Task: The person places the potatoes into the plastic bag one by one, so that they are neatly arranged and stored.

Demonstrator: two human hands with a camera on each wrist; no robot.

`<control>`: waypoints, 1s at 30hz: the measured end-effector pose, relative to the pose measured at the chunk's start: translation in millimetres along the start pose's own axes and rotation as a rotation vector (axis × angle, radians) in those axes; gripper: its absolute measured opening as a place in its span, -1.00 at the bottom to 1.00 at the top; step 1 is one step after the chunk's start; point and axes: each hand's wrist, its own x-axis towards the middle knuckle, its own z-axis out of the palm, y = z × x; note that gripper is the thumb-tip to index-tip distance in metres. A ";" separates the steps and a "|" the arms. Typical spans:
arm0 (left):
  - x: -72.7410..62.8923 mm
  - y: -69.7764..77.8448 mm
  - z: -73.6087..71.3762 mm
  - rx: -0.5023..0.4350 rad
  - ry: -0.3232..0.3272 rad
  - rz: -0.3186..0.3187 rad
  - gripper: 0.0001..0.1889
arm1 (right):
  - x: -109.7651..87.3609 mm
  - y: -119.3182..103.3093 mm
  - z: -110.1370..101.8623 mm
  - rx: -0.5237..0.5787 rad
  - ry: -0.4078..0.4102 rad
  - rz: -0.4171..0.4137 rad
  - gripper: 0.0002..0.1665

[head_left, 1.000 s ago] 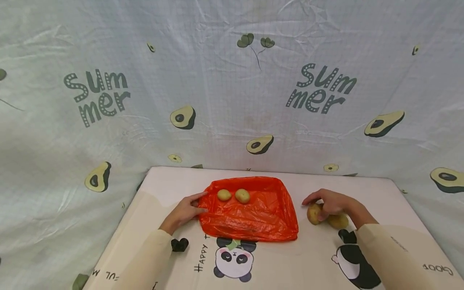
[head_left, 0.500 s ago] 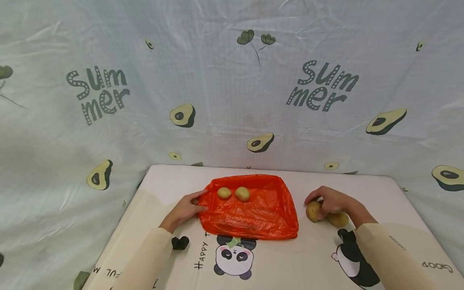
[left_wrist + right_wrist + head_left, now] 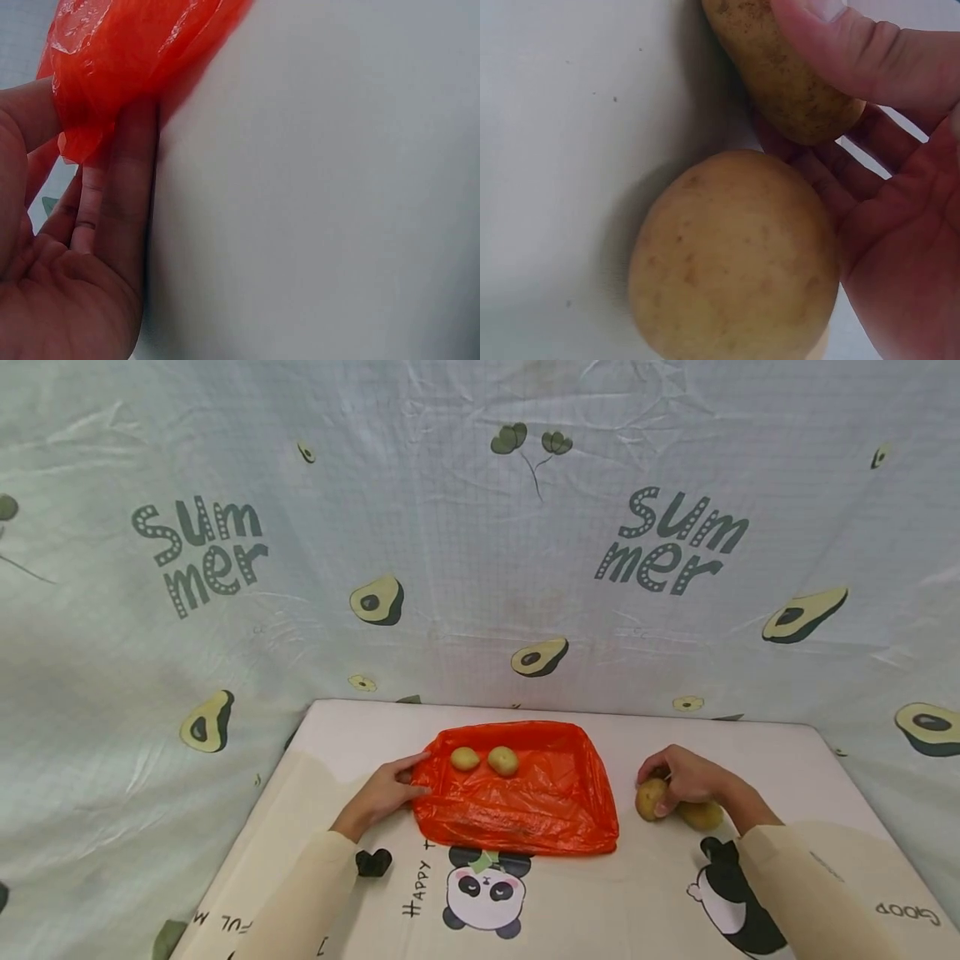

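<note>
My left hand (image 3: 382,789) holds the left edge of a red plastic bag (image 3: 517,827), which is spread open like a shallow tray. In the left wrist view, the thumb lies over the crumpled film (image 3: 120,60) and the other fingers reach beneath it. Inside the bag, towards its back left, lie a small potato (image 3: 465,759) and a second potato (image 3: 503,761). Right of the bag, my right hand (image 3: 693,777) grips a potato (image 3: 780,75) between thumb and fingers, low over the table. Another potato (image 3: 735,255) sits under the palm, closer to the wrist.
A white table (image 3: 570,910) printed with pandas and lettering carries everything. Behind it hangs a pale curtain (image 3: 465,552) with avocado prints, close to the table's back edge. Table surface separates the bag from the right-hand potatoes.
My right fingers have drawn in around the potato, the fingertips moving closer to it. The left hand, the bag and the potatoes inside it stay in place.
</note>
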 end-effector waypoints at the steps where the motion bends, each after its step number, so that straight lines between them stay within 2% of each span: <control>1: 0.3 0.4 0.3 -0.001 0.001 -0.005 -0.32 | -0.1 0.7 0.0 0.005 0.002 -0.001 -0.59; 8: -0.6 2.8 0.2 -0.006 0.005 -0.021 -0.31 | 1.9 0.2 -0.1 0.015 0.030 -0.030 -0.60; 17: 0.1 3.2 0.6 -0.024 0.002 -0.038 -0.30 | 7.6 -11.4 -4.0 0.035 0.077 -0.047 -0.61; 24: 0.7 1.0 3.0 -0.030 0.000 -0.037 -0.30 | 7.8 -19.1 -5.4 0.089 0.114 -0.025 -0.58; 30: -3.9 5.9 1.6 -0.025 -0.011 -0.042 -0.29 | 7.2 -27.5 -3.6 0.107 0.149 -0.026 -0.58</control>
